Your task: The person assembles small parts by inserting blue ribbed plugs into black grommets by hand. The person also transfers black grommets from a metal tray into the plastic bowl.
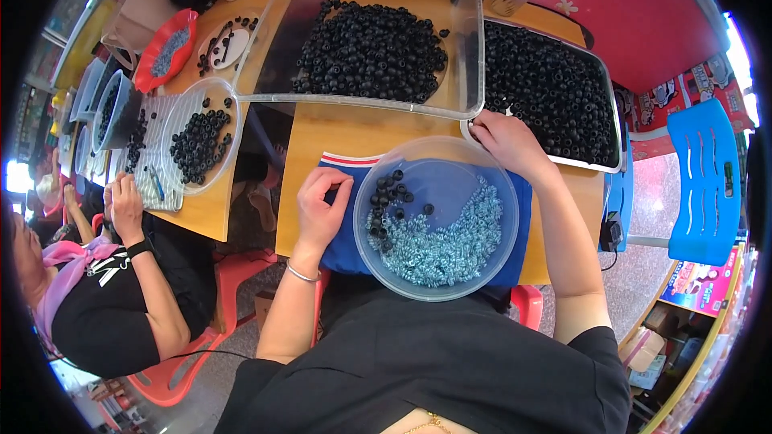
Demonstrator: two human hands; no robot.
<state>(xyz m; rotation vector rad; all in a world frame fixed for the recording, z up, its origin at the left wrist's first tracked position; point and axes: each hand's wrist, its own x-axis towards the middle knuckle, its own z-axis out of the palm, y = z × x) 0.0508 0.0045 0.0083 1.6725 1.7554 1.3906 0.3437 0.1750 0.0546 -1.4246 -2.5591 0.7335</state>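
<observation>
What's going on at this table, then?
The wearer's right hand is at the near-left corner of a tray of black beads. The left hand, fingers drawn together, is just left of a clear round bowl holding pale-blue coils and some black beads. Whether either hand holds anything is unclear. A co-worker sits at left.

Person wearing a plain black top [426, 354] with short sleeves [599, 358] ending above the elbows; farther down the arm from the top's left sleeve, a slim silver-coloured bangle [303, 276] circles the left wrist [307, 259]; at the top's neckline, a fine gold-coloured chain necklace [435, 423] shows
</observation>
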